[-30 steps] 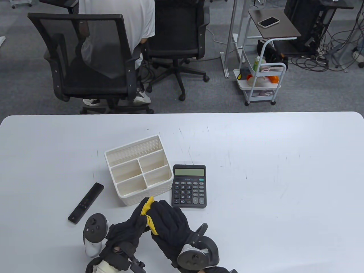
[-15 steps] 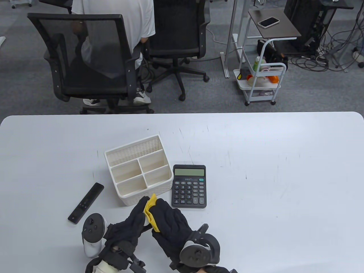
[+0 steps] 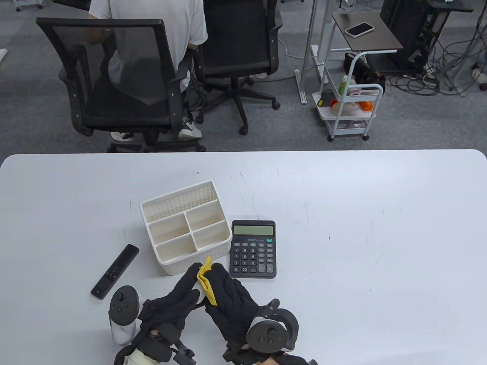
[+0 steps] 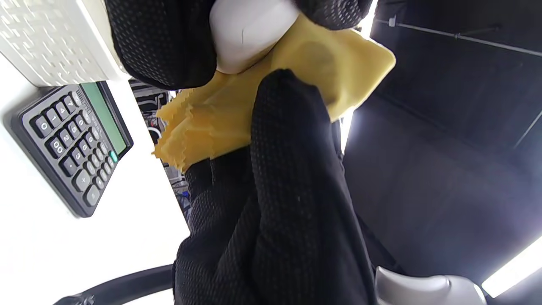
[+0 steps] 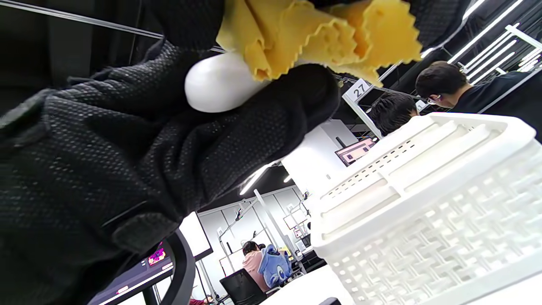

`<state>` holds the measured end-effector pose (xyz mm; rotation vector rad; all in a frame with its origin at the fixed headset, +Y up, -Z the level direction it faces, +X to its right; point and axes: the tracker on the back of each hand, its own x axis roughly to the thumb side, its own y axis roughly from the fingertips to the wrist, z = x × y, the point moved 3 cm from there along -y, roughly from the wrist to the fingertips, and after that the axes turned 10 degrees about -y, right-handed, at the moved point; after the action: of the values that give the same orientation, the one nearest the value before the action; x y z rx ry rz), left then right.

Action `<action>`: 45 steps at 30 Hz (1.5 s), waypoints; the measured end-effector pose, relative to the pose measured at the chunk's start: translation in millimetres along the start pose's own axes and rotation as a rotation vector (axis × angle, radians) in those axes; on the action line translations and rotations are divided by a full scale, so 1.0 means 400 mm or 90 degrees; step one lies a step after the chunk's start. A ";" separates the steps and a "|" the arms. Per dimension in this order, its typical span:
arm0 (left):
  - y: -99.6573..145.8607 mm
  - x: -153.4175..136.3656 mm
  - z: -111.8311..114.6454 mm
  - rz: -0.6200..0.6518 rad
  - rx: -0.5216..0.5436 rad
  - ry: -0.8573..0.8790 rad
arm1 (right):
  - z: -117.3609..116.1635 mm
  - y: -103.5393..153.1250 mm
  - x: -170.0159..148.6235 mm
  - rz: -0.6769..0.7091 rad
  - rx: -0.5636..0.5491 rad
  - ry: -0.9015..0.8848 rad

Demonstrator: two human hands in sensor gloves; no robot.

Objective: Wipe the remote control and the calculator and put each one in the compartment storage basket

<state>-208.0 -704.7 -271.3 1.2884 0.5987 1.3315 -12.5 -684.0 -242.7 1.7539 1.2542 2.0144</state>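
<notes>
The remote control (image 3: pixel 115 271) lay untouched at the near left, the basket (image 3: pixel 185 227) stood empty and the calculator (image 3: pixel 253 248) sat just to its right. Over the past second the left hand (image 3: pixel 173 304) and right hand (image 3: pixel 228 300), both pinching the yellow cloth (image 3: pixel 206 279), had only regathered it slightly; wiping had not begun.

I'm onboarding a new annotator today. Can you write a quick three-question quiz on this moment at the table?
1. True or false: the calculator already sits in the storage basket.
2. What do the left hand and right hand hold between them? A) yellow cloth B) remote control C) phone
3. Fill in: the remote control lies on the basket's ____ side in the table view.

Key: 1 false, it lies on the table beside it; 2 A, the yellow cloth; 3 left.
</notes>
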 end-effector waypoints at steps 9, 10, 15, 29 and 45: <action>-0.006 0.007 0.022 0.014 -0.045 0.003 | 0.010 -0.002 -0.014 -0.018 -0.016 -0.020; -0.006 0.006 0.022 0.010 -0.038 0.009 | 0.012 -0.002 -0.016 -0.022 -0.020 -0.028; -0.002 0.002 0.004 -0.003 0.003 0.025 | 0.008 -0.001 -0.007 -0.010 -0.014 -0.038; -0.003 0.002 0.001 0.006 0.025 0.104 | 0.015 -0.002 -0.017 -0.043 -0.033 -0.012; -0.016 0.024 0.045 0.005 -0.025 -0.064 | 0.048 -0.006 -0.047 -0.124 -0.121 -0.191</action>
<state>-187.2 -700.2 -269.0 1.3191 0.4955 1.2713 8.9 -685.5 -258.9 1.6942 1.0557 1.6323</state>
